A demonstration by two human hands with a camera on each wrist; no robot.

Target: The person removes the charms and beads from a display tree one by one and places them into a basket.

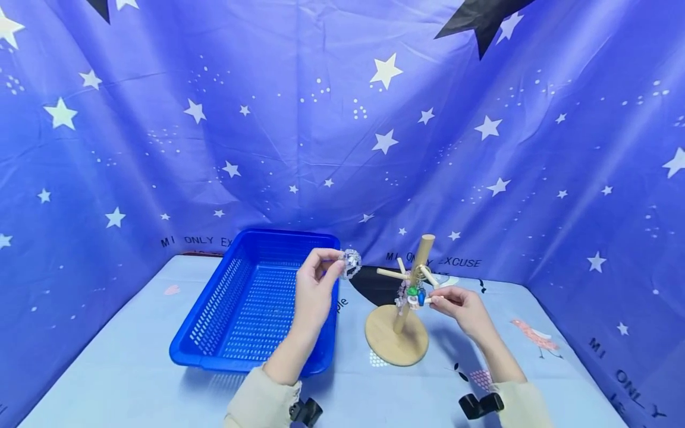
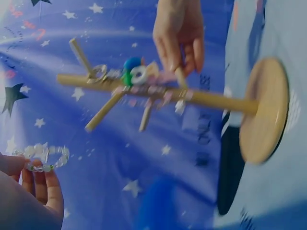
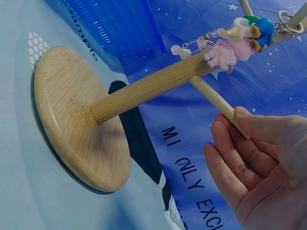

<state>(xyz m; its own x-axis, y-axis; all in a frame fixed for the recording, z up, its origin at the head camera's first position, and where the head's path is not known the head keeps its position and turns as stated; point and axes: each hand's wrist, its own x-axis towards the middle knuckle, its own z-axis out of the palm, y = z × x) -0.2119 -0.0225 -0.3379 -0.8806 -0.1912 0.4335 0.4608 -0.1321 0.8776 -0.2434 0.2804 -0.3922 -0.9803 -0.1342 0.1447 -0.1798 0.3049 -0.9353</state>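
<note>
Left hand (image 1: 316, 285) pinches a clear beaded bracelet (image 1: 351, 263) between thumb and fingertips, raised above the near edge of the blue basket (image 1: 235, 309); its beads blur in the left wrist view. Right hand (image 1: 460, 306), off to the side, holds the tip of one lower peg (image 3: 218, 101) of the wooden stand (image 1: 398, 324), thumb on top and fingers loosely curled beneath. Trinkets (image 1: 413, 294) hanging just beside that hand are small and tangled, so single pieces are hard to tell. Both forearms are cut off at the bench (image 1: 134, 374) edge.
</note>
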